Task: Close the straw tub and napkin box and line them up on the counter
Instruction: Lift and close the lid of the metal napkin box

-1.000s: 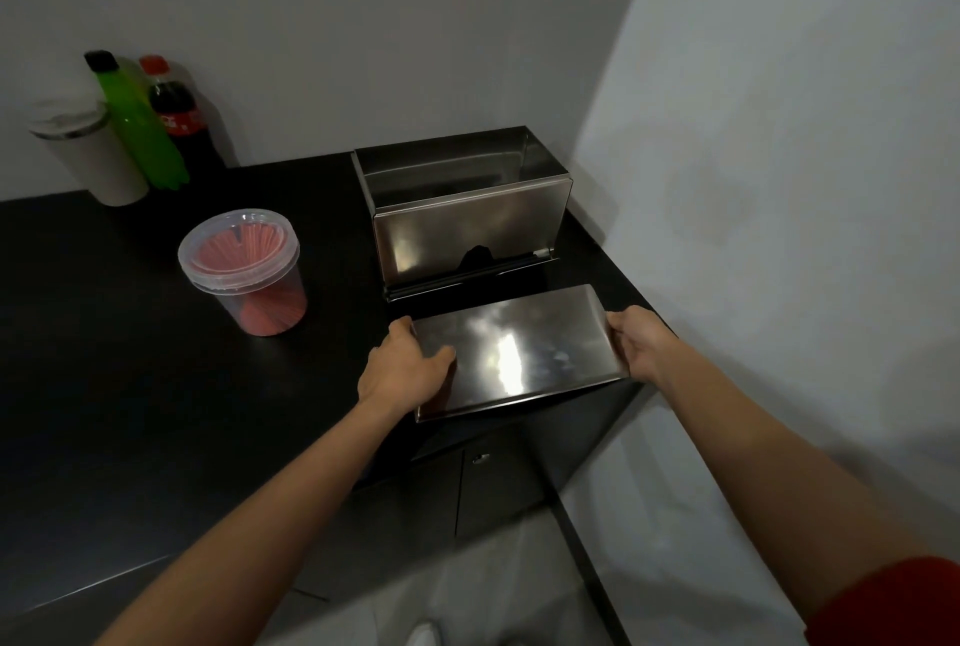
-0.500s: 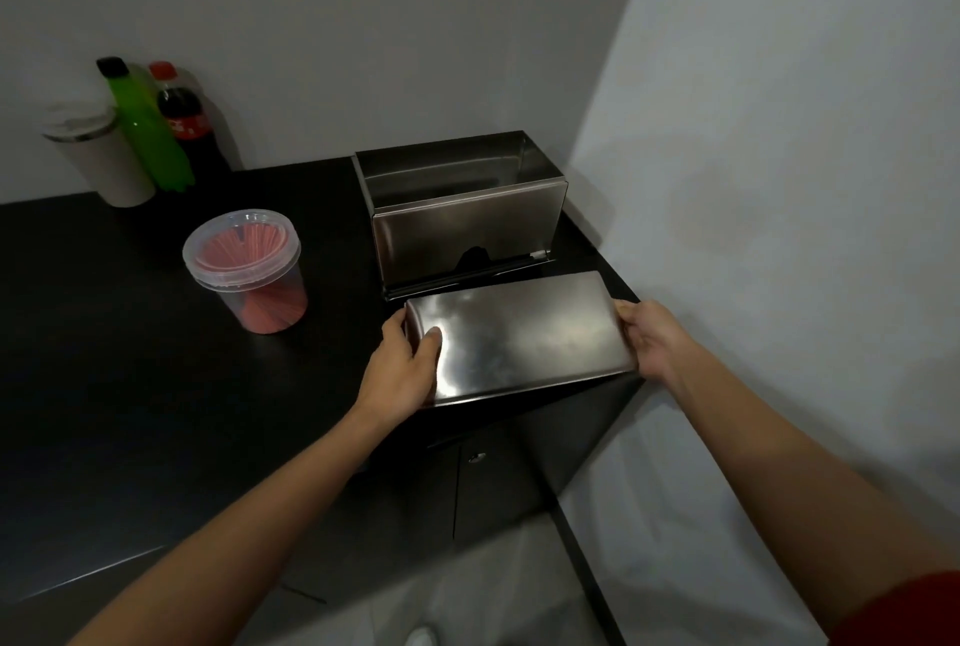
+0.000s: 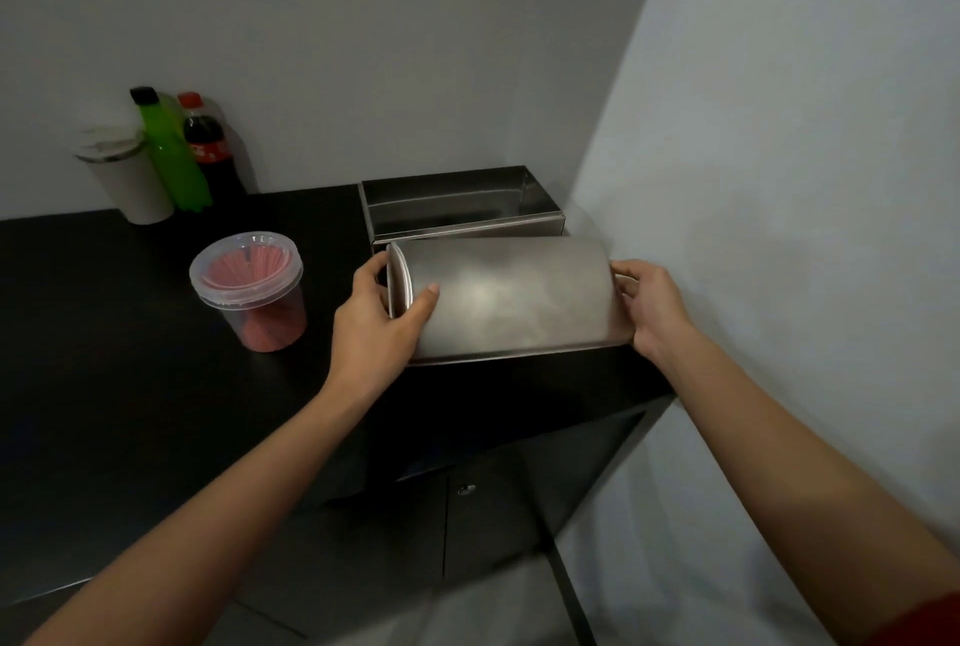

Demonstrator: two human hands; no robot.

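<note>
Lid: steel lid (image 3: pixel 506 297) held in the air in front of the napkin box (image 3: pixel 457 209), tilted, its top face toward the camera, blurred with motion.
Left hand: left hand (image 3: pixel 382 318) grasps the lid's left end, thumb on the top face, other fingers wrapped behind the end edge.
Right hand: right hand (image 3: pixel 649 305) clamps the lid's right end, fingers curled round the edge, right by the side wall (image 3: pixel 779 230).
Napkin box: open-topped, on the black counter (image 3: pixel 130 359) in the back right corner; cannot tell whether there are napkins inside.
Straw tub: clear straw tub (image 3: pixel 249 289) full of red straws, on the counter left of the box and apart from it; its clear lid looks already on.
Handling, lid: judged stiff thin sheet metal, light, polished so probably slippery; the end grip with both hands suits it, keeps it level for seating.
Handling, tub: likely light, slightly flexible plastic; take it round the wall below the rim.
Change: half a second ago the lid sat lower and nearer the counter's front edge; now raised and carried toward the box, covering its front panel.
Background: beige cup (image 3: pixel 127 178), green bottle (image 3: pixel 169 152) and cola bottle (image 3: pixel 208 146) at the back wall, unmoved.
Left to do: seat lid, then line up the tub and box.
</note>
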